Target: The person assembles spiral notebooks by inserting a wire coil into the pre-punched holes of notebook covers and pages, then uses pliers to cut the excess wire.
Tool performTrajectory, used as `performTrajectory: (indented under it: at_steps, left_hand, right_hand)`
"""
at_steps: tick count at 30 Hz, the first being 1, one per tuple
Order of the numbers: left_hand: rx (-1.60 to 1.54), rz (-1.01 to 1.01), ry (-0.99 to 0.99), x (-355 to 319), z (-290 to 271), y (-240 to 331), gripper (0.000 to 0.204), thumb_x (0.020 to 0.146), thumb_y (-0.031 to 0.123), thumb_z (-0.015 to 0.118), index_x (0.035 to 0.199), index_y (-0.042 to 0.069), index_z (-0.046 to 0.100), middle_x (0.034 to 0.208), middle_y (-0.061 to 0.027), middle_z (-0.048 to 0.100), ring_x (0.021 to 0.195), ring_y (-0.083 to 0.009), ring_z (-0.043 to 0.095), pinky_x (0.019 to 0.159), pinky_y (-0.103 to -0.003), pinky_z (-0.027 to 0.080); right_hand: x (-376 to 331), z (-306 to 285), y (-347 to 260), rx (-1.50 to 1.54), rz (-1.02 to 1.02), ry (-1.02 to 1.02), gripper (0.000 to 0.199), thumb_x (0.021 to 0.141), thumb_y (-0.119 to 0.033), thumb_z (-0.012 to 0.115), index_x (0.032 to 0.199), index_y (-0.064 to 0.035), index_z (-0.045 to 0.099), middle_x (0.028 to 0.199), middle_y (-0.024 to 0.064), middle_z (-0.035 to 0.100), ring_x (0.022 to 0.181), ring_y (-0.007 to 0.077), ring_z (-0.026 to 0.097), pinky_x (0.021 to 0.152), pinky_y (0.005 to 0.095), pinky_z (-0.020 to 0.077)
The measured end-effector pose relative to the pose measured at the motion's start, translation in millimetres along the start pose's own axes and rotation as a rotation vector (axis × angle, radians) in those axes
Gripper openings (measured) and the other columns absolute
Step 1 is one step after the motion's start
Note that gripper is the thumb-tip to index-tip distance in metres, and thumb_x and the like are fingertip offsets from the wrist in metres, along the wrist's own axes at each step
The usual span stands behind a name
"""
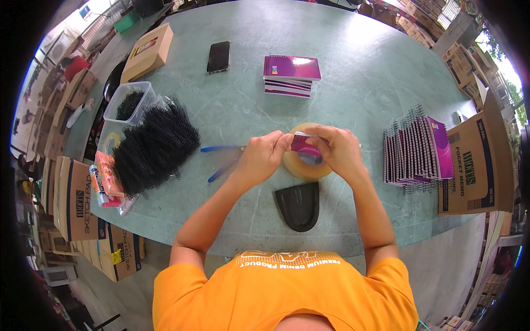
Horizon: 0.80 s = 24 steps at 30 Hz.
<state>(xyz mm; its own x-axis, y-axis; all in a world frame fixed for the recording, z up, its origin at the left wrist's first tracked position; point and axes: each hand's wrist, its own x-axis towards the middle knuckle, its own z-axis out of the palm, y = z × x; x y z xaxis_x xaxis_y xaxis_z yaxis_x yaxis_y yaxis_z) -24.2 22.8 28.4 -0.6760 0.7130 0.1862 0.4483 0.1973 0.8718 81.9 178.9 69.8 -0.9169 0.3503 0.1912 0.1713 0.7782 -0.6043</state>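
Observation:
Both hands are closed on a small purple notebook (302,144). My left hand (266,155) pinches its left end between thumb and fingers. My right hand (340,150) grips the right end, its fingers covering part of the cover. Below the notebook a wide roll of clear tape (301,171) lies on the table, partly hidden by my hands. Blue-handled pliers (218,149) rest beside my left forearm, their head hidden behind my hand. Nearer to me sits a dark, rounded, shallow tray (298,206).
At left, black spiral coils (157,146) are heaped by a clear plastic tub (144,99). Farther off lie a phone (218,57), a cardboard box (148,52) and stacked purple notebooks (291,69). Coil-bound notebooks (417,149) stand at right beside an open carton (477,165).

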Motion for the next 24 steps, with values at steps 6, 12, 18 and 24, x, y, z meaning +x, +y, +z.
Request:
performTrajectory:
  at_steps: [6, 12, 18, 24]
  left_hand:
    - [-0.559, -0.489, -0.216, 4, -6, 3, 0.045, 0.095, 0.043, 0.048, 0.082, 0.002, 0.061, 0.048, -0.0009, 0.046, 0.04, -0.0092, 0.038, 0.042, -0.025, 0.032]
    - [0.069, 0.178, 0.103, 6, 0, 5, 0.037, 0.091, 0.039, 0.055, 0.093, 0.002, 0.061, 0.066, -0.0061, 0.055, 0.055, -0.0136, 0.05, 0.053, -0.029, 0.042]
    - [0.274, 0.231, -0.056, 7, -28, 5, 0.027, 0.086, 0.024, 0.063, 0.104, 0.004, 0.061, 0.08, -0.0119, 0.059, 0.071, -0.0209, 0.057, 0.065, -0.032, 0.045]
    - [0.377, 0.414, 0.04, 6, -22, 0, 0.027, 0.081, 0.021, 0.066, 0.101, 0.003, 0.061, 0.082, -0.0125, 0.06, 0.074, -0.0319, 0.056, 0.069, -0.038, 0.045]
  right_hand:
    - [-6, 4, 4, 0.012, -0.077, 0.01, 0.021, 0.078, -0.01, 0.065, 0.098, -0.0138, 0.07, 0.082, 0.0098, 0.067, 0.069, 0.0255, 0.064, 0.062, 0.0328, 0.0486]
    - [-6, 14, 10, -0.008, -0.243, 0.081, 0.015, 0.076, -0.01, 0.065, 0.09, -0.0108, 0.067, 0.084, 0.0049, 0.068, 0.075, 0.0249, 0.064, 0.066, 0.0356, 0.0495]
    - [-1, 23, 5, -0.089, -0.28, 0.117, 0.017, 0.077, -0.014, 0.065, 0.093, -0.0096, 0.06, 0.086, 0.0051, 0.067, 0.082, 0.0232, 0.063, 0.066, 0.036, 0.0481]
    - [-1, 27, 5, 0.047, -0.248, 0.069, 0.02, 0.082, -0.019, 0.062, 0.099, -0.0096, 0.056, 0.087, 0.0075, 0.067, 0.08, 0.0272, 0.063, 0.066, 0.038, 0.0476]
